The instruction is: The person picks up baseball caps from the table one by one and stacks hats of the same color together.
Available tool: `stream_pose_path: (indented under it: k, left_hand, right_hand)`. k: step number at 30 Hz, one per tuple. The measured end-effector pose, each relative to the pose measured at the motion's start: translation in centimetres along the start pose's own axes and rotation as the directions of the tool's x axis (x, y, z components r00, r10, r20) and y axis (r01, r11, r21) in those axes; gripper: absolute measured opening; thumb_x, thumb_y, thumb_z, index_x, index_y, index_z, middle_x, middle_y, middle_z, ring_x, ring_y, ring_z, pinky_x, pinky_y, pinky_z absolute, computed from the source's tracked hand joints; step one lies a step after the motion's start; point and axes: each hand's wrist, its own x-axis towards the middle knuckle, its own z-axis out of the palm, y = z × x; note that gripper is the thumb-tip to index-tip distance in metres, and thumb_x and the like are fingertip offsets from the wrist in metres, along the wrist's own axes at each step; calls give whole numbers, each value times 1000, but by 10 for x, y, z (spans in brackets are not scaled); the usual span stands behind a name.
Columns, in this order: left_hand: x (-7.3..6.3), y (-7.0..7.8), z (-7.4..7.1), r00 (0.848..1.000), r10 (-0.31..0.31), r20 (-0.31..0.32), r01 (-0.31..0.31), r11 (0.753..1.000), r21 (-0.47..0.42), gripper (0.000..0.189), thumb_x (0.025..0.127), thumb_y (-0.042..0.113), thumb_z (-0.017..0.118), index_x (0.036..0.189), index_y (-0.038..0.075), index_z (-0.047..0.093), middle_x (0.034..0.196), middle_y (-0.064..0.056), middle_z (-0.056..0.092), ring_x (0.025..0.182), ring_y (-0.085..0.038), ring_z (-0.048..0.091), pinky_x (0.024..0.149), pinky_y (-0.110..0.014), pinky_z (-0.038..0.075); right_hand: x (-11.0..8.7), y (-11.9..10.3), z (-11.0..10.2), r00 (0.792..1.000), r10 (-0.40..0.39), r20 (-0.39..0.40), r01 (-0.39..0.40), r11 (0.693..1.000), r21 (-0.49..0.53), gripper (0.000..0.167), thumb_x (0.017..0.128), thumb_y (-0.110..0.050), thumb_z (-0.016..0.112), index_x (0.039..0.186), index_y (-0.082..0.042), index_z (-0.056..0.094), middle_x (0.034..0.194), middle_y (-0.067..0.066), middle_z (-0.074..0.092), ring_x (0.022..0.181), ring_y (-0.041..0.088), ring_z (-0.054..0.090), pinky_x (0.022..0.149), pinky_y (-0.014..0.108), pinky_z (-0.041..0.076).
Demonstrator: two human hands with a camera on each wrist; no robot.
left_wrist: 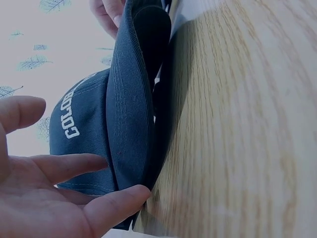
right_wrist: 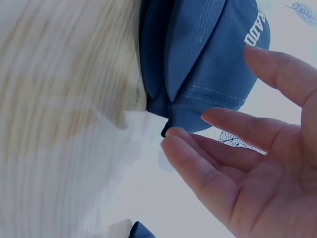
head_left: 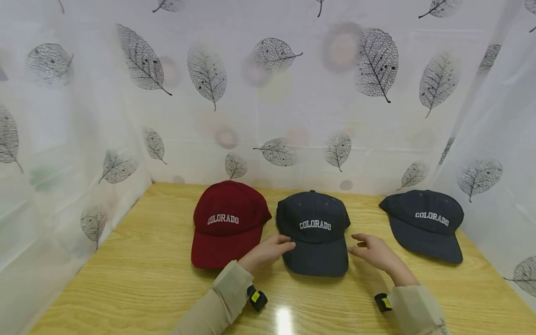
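A dark navy baseball cap (head_left: 315,235) with white COLORADO lettering sits mid-table, its brim toward me. My left hand (head_left: 270,251) is at the cap's left side, fingertips right at the edge where brim meets crown. In the left wrist view its fingers (left_wrist: 116,208) are loosely spread along the brim. On the other side, my right hand (head_left: 374,253) has its fingers apart, a small gap from the brim in the head view. The right wrist view shows these fingers (right_wrist: 198,173) relaxed with nothing between them.
To the left stands a red COLORADO cap (head_left: 228,228), close by my left forearm. A second navy cap (head_left: 427,225) lies at the right, turned at an angle. Behind the wooden table (head_left: 138,279) hangs a white curtain (head_left: 293,111) with leaf prints, continuing along both sides.
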Motion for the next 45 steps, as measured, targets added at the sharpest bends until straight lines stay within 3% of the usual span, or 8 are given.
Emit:
stream_pose_path:
  k: [17, 28, 36, 41, 45]
  left_hand:
    - [-3, 5, -2, 1000, 4, -16, -3, 999, 42, 47, 89, 24, 52, 123, -8, 45, 126, -20, 44, 118, -32, 37, 94, -44, 31]
    - [-5, 7, -3, 1000, 9, -5, -9, 1000, 18, 47, 90, 24, 51, 125, -6, 45, 127, -18, 43, 118, -30, 37, 95, -43, 31]
    - [-5, 8, -5, 999, 32, -7, -32, 999, 30, 35, 89, 22, 52, 116, -1, 53, 115, -12, 51, 103, -25, 48, 86, -40, 38]
    - [-5, 9, -7, 999, 31, 10, -31, 999, 5, 28, 90, 22, 51, 108, 1, 57, 102, -6, 53, 82, -19, 47, 71, -33, 41]
    - [-6, 9, -7, 999, 32, 16, -32, 999, -11, 25, 90, 22, 52, 104, 2, 58, 95, -5, 54, 81, -19, 48, 68, -31, 40]
  right_hand:
    - [-5, 13, -11, 990, -46, -135, 25, 988, -153, 47, 84, -20, 60, 115, 14, 49, 109, 30, 52, 95, 40, 53, 73, 47, 44]
    - [-9, 31, -30, 990, -31, -135, -15, 945, -326, 38, 81, -12, 62, 107, 14, 54, 99, 29, 55, 87, 41, 54, 66, 46, 45]
    - [-9, 52, -44, 996, -7, -94, -39, 879, -475, 37, 78, -15, 65, 104, 11, 56, 97, 26, 57, 84, 39, 55, 64, 47, 44]
    - [-11, 66, -50, 997, 19, -69, -52, 860, -508, 37, 78, -15, 65, 104, 10, 57, 96, 25, 57, 86, 41, 54, 66, 49, 43]
    - [-13, 76, -52, 996, 27, -80, -65, 845, -531, 36, 77, -13, 65, 104, 10, 57, 99, 29, 55, 90, 45, 51, 69, 52, 41]
